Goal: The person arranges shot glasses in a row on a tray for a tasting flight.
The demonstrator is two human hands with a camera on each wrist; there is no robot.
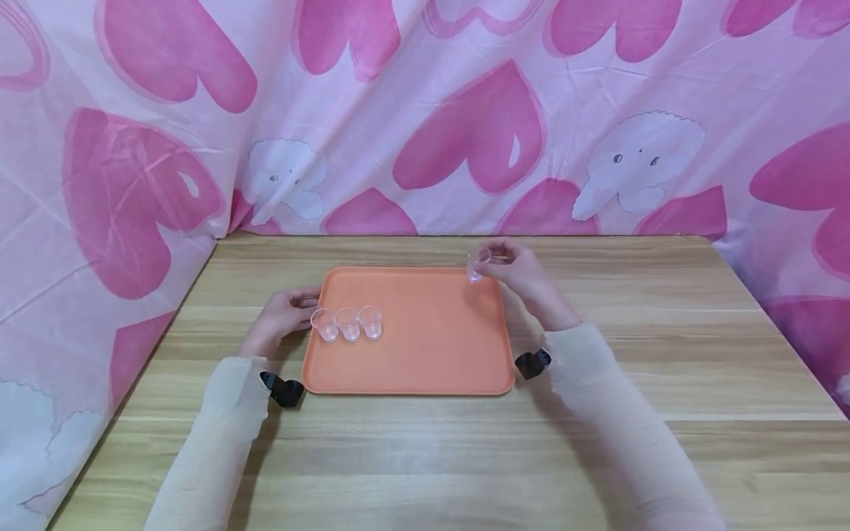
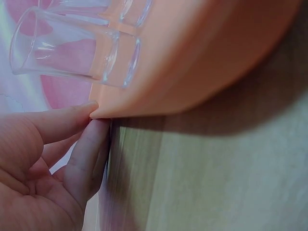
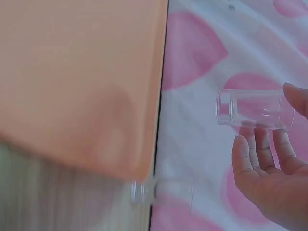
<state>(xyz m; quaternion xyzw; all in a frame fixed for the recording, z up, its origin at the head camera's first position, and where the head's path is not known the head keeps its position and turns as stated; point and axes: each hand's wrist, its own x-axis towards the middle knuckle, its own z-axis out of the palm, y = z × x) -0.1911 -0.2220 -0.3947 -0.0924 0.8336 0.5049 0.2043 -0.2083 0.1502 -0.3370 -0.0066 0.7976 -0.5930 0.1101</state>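
Note:
My left hand (image 1: 282, 317) is at the left edge of an orange tray (image 1: 425, 346). In the left wrist view its thumb and finger pinch the tray's rim. Three small clear cups (image 1: 348, 324) stand upright in a row on the tray's left part, the first close to that hand. My right hand (image 1: 518, 274) holds another clear cup (image 3: 255, 108) between thumb and fingers, raised over the tray's far right corner. A further clear cup (image 3: 168, 190), faint and blurred, shows beside the tray corner in the right wrist view; in the head view the right hand hides that spot.
The tray lies on a wood-grain table (image 1: 412, 457). Behind and to the left hangs a pink and white cloth (image 1: 465, 110) with hearts. Black wrist devices, one on the left sleeve (image 1: 282, 389) and one on the right (image 1: 533, 363), sit near the tray's sides.

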